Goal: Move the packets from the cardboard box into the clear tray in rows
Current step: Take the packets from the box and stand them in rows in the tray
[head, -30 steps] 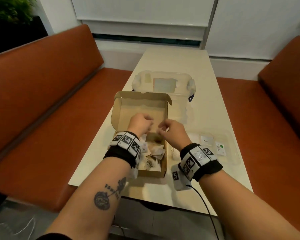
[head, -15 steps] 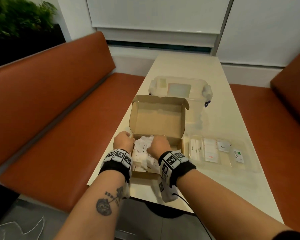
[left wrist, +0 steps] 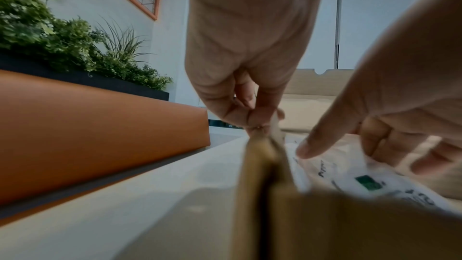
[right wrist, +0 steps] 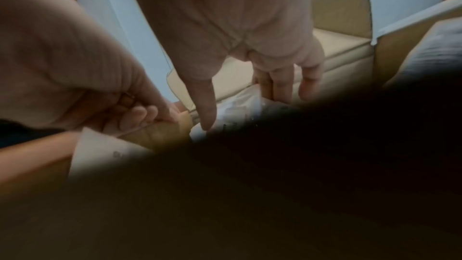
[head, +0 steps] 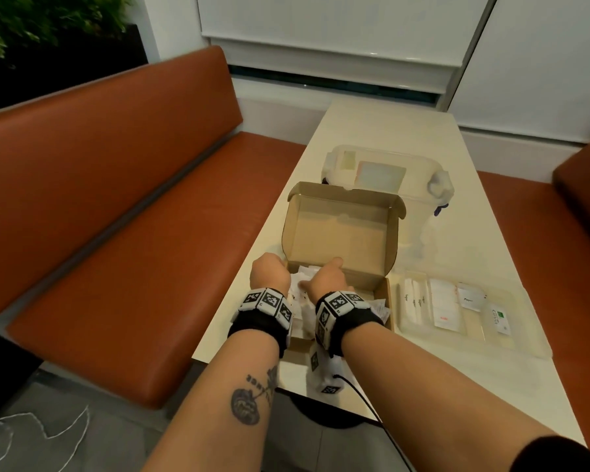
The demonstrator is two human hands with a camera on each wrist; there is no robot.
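The open cardboard box (head: 341, 229) sits on the white table with its lid standing up, and white packets (head: 298, 296) are heaped in its near half. My left hand (head: 268, 277) pinches the top of the box's left wall (left wrist: 260, 145). My right hand (head: 326, 282) reaches down into the box, thumb (right wrist: 205, 114) and fingers (right wrist: 282, 86) straight and spread, touching the packets (left wrist: 362, 181). Right of the box lies the clear tray (head: 525, 342), which holds several packets (head: 445, 306) side by side.
A clear lidded plastic container (head: 385, 172) stands right behind the box. Orange benches run along the table's left side (head: 116, 233) and right side (head: 539, 233). The table's near edge (head: 239, 362) lies under my wrists, and a black cable (head: 365, 393) hangs from my right wrist.
Both hands have come down from above the box. My left hand has taken hold of the left wall and my right hand has gone into the packets.
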